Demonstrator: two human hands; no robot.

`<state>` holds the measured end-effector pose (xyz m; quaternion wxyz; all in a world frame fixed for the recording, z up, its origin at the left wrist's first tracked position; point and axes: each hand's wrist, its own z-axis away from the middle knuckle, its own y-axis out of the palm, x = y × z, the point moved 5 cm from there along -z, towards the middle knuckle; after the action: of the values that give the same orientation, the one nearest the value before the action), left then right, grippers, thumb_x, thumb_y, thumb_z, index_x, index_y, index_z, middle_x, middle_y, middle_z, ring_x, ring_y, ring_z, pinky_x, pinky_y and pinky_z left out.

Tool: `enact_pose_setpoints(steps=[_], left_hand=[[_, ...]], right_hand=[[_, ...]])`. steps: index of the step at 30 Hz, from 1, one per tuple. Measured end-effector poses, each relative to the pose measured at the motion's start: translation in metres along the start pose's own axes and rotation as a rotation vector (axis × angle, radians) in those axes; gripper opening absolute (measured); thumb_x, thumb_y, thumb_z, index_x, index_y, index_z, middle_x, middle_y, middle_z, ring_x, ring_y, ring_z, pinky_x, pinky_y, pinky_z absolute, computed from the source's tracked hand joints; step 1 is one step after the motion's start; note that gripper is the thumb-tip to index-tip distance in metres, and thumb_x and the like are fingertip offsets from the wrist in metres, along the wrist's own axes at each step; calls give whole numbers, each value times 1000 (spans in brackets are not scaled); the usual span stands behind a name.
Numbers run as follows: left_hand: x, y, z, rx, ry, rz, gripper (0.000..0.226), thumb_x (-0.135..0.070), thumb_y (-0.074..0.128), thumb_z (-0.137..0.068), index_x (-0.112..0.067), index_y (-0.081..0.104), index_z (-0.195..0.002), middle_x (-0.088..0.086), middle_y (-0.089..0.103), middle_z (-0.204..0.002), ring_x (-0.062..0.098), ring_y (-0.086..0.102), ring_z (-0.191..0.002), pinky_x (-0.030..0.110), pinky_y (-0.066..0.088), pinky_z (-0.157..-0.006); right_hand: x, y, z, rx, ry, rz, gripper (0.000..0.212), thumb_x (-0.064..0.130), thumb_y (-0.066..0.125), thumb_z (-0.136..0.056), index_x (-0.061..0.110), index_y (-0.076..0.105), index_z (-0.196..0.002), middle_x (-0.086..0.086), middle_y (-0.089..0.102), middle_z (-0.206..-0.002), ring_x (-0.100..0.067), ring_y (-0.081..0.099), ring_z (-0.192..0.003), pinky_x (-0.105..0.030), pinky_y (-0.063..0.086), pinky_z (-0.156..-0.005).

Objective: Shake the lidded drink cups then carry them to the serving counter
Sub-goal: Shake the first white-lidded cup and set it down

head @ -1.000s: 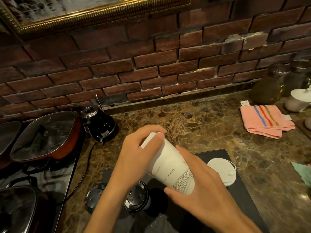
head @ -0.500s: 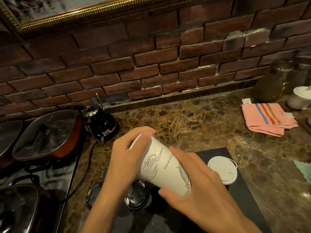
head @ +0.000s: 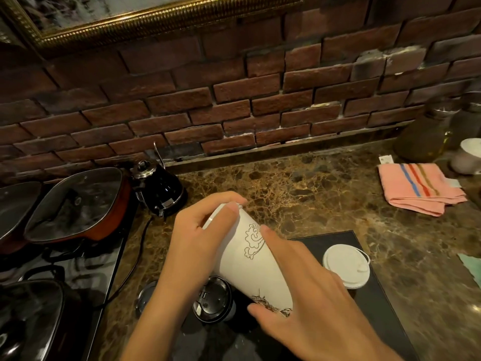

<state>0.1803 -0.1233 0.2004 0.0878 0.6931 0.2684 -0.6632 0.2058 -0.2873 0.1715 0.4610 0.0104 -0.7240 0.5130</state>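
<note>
A white paper drink cup (head: pixel 253 267) with a line-drawn cloud print is tilted, its lidded top toward the upper left. My left hand (head: pixel 205 238) wraps the lidded end, fingers over the lid. My right hand (head: pixel 309 295) grips the cup's lower end and side. The cup hangs above a dark mat (head: pixel 374 306) on the marble counter. A second white lidded cup (head: pixel 346 265) stands upright on that mat, just right of my right hand.
A black round-topped container (head: pixel 214 302) stands under the held cup. A black kettle (head: pixel 160 188) and lidded pans (head: pixel 75 204) sit at left on a stove. A pink striped cloth (head: pixel 419 188) and jars (head: pixel 424 136) lie at right. A brick wall backs the counter.
The cup has turned in my hands: the text side rolled away and the cloud drawing now faces up. Both hands stayed on it, shifting slightly left.
</note>
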Motion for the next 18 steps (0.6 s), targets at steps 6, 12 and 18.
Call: enact_pose_setpoints(steps=[6, 12, 18], left_hand=[[-12, 8, 2, 167, 38, -26, 33, -46, 56, -77, -24, 75, -93, -2, 72, -97, 20, 67, -87, 34, 51, -70], [-15, 9, 8, 194, 61, -7, 37, -51, 54, -78, -28, 75, -98, -3, 72, -102, 17, 68, -89, 32, 48, -72], [-29, 4, -9, 358, 23, -3, 74, -92, 50, -56, -44, 73, -109, -16, 71, -115, 8, 68, -108, 20, 51, -85]], right_hand=[[-9, -7, 7, -80, 17, -291, 98, 53, 74, -59, 66, 20, -140, 37, 49, -128, 11, 51, -117, -18, 48, -91], [-15, -7, -2, 94, 83, -682, 88, 42, 79, -55, 55, 45, -135, 32, 56, -132, 4, 56, -122, -26, 49, -98], [-9, -10, -3, 25, -97, -510, 98, 36, 85, -65, 62, 28, -140, 34, 46, -140, 10, 46, -128, -21, 44, -99]])
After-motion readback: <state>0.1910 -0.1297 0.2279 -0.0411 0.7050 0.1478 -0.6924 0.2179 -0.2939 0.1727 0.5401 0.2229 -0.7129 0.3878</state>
